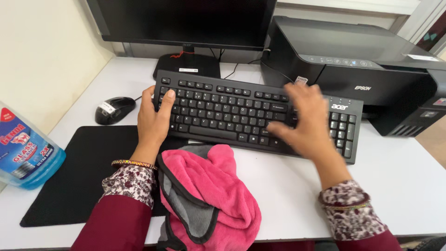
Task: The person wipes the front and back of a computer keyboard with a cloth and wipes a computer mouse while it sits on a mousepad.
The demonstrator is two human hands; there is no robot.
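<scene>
Bottle: blue glass-cleaner bottle (25, 151) at the desk's left edge, holding blue liquid.
Left hand (153, 122): fingers spread loose on the keyboard's (232, 114) left end, grasping nothing.
Right hand (304, 123): open, blurred (above the right keys).
Cloth: pink cloth (209, 195) at the near desk edge, before the keyboard.
Room: bare white desk (404, 186) at right.

This was an office workstation. A white tabletop (278, 186) carried a black keyboard (232, 111), a dark monitor (186, 21) on its stand, a black mouse (114, 109) beside a black mouse pad (79, 176), and a black desktop printer (353, 60), all set against plain cream walls.
</scene>
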